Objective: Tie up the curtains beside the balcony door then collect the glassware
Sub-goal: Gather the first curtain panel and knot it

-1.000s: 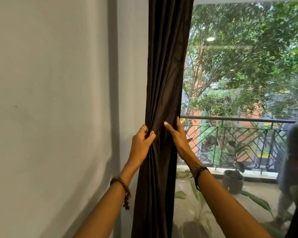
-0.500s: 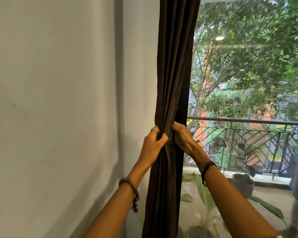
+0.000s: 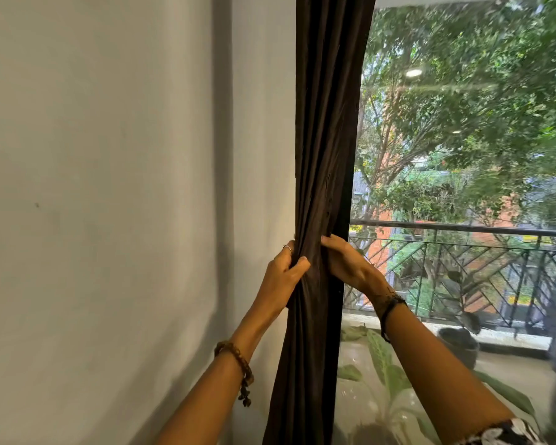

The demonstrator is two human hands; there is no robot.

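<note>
1. Dark brown curtain (image 3: 326, 130) hanging gathered in a narrow column between the pale wall (image 3: 103, 187) on the left and the glass balcony door (image 3: 463, 155) on the right.
2. Left hand (image 3: 281, 277) clamped on the curtain's left edge, thumb across the front folds, fingers wrapped behind the cloth; ring on one finger.
3. Right hand (image 3: 350, 264) pressed on the curtain's right side, fingers curled into the folds, gripping the cloth just beside the left hand.
4. Both hands at about the same height, roughly level with the top rail of the balcony railing (image 3: 463, 271) seen through the glass.
5. Cloth pinched narrower between the two hands, spreading again below them.
6. Beaded bracelet (image 3: 238, 370) on the left wrist; dark cord band (image 3: 389, 309) on the right wrist.
7. Patterned sleeve (image 3: 501, 435) at the lower right corner.
8. Beyond the glass: trees (image 3: 463, 91), a dark plant pot (image 3: 459, 345) on the balcony floor, large green leaves (image 3: 382, 358) low by the door.
9. No glassware in view.
</note>
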